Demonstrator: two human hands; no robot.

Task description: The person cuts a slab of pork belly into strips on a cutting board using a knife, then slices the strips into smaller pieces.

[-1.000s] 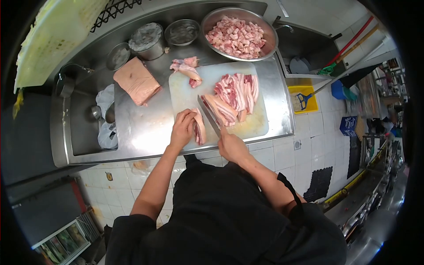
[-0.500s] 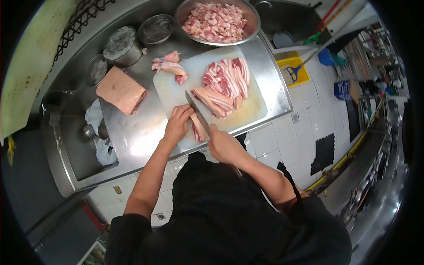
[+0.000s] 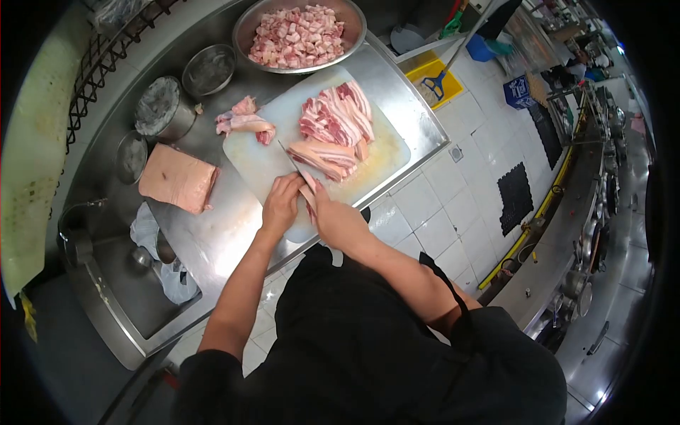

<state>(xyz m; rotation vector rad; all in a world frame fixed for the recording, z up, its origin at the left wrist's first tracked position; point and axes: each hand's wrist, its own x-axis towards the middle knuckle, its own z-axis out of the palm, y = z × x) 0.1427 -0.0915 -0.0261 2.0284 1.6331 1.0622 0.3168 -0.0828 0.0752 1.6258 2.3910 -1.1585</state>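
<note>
My right hand (image 3: 336, 221) is closed on a knife (image 3: 292, 159), whose blade points up and left over the white cutting board (image 3: 248, 159). Close beside it, my left hand (image 3: 282, 202) presses a strip of pork (image 3: 309, 195) against the board, fingers bent together. Part of that strip is hidden by my hands. Just above lie thick pork strips (image 3: 324, 159), and a pile of sliced pork belly (image 3: 336, 117) rests farther up the board. Meat trimmings (image 3: 244, 122) sit at the board's upper left corner.
A large steel bowl (image 3: 360, 35) of cubed meat stands beyond the board. Left of the board are a big pork block (image 3: 177, 178), a steel pot (image 3: 185, 122) and smaller bowls. A sink (image 3: 113, 283) is at the left. A yellow bucket (image 3: 453, 91) stands on the floor.
The view has shifted. My right hand has come closer to my left hand, and the knife now lies near my left fingertips, covering more of the strip.
</note>
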